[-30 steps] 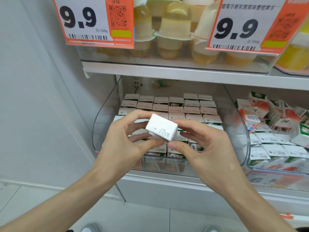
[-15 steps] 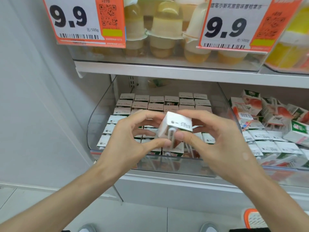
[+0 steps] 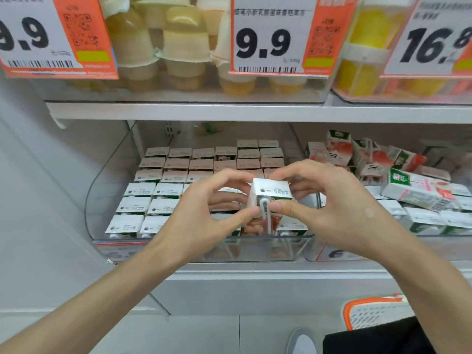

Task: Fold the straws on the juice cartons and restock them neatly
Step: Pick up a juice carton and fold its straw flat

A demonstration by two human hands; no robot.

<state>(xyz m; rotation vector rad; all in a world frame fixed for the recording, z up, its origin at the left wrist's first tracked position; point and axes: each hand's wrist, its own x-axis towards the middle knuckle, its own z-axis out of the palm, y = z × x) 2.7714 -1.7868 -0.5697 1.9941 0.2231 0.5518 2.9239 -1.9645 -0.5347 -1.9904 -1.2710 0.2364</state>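
1. A small white juice carton with a fruit print (image 3: 274, 190) is held upright just above the front row of a clear plastic bin (image 3: 258, 249)
2. The left hand (image 3: 204, 213) pinches its left edge between thumb and forefinger, and the right hand (image 3: 339, 208) pinches its right edge; both thumbs lie beside the white wrapped straw (image 3: 265, 218) on the near face
3. Neat rows of white-topped cartons (image 3: 163, 190) fill the bin, and the hands cover the middle rows
4. To the right lies a loose heap of tilted cartons (image 3: 413, 191)
5. On the white shelf (image 3: 194, 111) above, orange-and-white price cards (image 3: 270, 34) hide many of the pale yellow jelly cups (image 3: 184, 42)
6. The outer cards are cut off by the frame and their small print is blurred; whether the straw is folded cannot be told
7. At bottom right an orange-rimmed white basket (image 3: 375, 311) is partly behind dark cloth
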